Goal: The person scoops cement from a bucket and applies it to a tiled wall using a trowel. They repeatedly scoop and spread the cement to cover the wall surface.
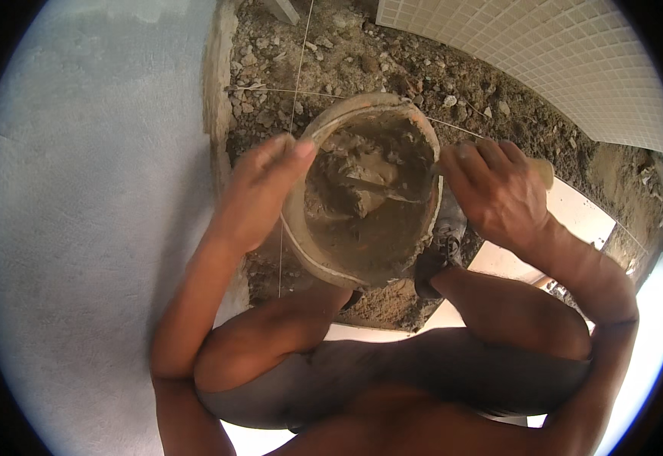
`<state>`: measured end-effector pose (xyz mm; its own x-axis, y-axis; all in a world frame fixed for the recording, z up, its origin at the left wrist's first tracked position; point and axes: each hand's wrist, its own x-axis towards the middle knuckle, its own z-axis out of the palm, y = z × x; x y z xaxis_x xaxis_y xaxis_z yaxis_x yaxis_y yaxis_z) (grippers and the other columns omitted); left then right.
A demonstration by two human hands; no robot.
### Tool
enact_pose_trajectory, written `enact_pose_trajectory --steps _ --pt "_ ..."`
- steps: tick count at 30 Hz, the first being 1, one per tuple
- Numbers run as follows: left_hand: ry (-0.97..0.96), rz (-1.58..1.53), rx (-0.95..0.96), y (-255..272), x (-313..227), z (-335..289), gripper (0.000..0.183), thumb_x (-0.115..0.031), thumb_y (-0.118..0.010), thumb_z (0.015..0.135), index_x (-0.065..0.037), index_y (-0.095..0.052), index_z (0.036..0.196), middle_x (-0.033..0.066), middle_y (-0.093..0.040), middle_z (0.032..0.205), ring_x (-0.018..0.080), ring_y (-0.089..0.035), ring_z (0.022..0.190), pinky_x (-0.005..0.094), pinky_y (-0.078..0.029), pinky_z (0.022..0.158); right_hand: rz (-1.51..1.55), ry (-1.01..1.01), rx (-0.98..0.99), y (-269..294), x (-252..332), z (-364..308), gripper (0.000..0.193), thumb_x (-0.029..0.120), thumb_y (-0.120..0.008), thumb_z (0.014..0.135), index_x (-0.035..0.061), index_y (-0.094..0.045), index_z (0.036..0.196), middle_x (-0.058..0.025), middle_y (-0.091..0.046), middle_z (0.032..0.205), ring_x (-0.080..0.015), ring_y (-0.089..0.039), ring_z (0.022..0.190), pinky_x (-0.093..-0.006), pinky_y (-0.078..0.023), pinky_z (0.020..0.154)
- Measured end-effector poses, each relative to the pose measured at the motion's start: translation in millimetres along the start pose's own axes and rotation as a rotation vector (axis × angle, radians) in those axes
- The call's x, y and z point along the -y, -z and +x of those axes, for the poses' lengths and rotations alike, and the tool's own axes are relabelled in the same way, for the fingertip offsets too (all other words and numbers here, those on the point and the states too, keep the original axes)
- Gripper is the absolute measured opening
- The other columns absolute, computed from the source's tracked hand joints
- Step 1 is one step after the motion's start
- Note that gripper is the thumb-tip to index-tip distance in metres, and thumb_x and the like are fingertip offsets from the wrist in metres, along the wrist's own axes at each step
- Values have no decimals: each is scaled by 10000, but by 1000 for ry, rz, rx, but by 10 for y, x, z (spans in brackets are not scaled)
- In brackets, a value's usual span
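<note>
Rubbly soil [415,72] under bucket [296,220] | pale wall [96,159] — left | tiles [583,216] — right

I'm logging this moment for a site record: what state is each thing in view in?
Bucket: open-topped, partly filled, rim smeared.
Mix: wet, lumpy.
Left hand: curled at the bucket's left rim.
Tool: gripped, far end apparently sunk in the mix.
Right hand: closed around the tool's handle.
String: stretched straight.
Ground: bare, strewn with rubble.

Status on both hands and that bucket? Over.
Left hand at bucket rim. Right hand gripping tool handle. Wet mix inside bucket. Strings cross nearby ground.
</note>
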<state>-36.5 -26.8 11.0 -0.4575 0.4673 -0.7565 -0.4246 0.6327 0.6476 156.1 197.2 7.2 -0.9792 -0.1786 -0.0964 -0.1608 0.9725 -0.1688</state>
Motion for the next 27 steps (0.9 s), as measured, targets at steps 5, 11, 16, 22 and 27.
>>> enact_pose_trajectory --steps 5,11,16,22,27 --pt "-63 3 124 81 -13 95 571 -484 -565 968 64 -606 1123 77 -628 968 131 -547 928 284 -440 856 -100 221 24 -215 4 163 302 203 -616 778 -24 -663 972 -99 -600 839 -234 -620 819 -353 -514 687" --pt "-100 244 54 35 -90 67 726 -512 -551 963 140 -503 1278 221 -604 1202 229 -546 1158 324 -409 1000 -68 302 53 -406 -53 220 236 192 -607 800 -10 -663 908 -92 -613 786 -244 -647 773 -360 -529 650" --pt "-99 181 21 112 119 173 911 -576 -553 934 194 -358 1379 332 -483 1359 346 -461 1311 381 -353 1090 92 150 419 -485 -7 267 189 169 -594 797 -3 -645 855 -116 -644 815 -267 -679 781 -389 -555 644" --pt "-166 273 -71 97 115 192 896 -592 -537 935 183 -393 1362 326 -509 1330 351 -473 1298 398 -352 1090 -2 315 128 -442 49 179 157 145 -594 786 12 -636 858 -114 -643 828 -273 -674 791 -381 -562 627" --pt "-127 168 -31 125 32 152 717 -525 -566 950 104 -503 1288 183 -592 1229 233 -516 1186 348 -388 1036 38 102 130 -31 71 10 219 181 -599 779 -6 -628 888 -118 -630 832 -275 -657 809 -386 -546 687"
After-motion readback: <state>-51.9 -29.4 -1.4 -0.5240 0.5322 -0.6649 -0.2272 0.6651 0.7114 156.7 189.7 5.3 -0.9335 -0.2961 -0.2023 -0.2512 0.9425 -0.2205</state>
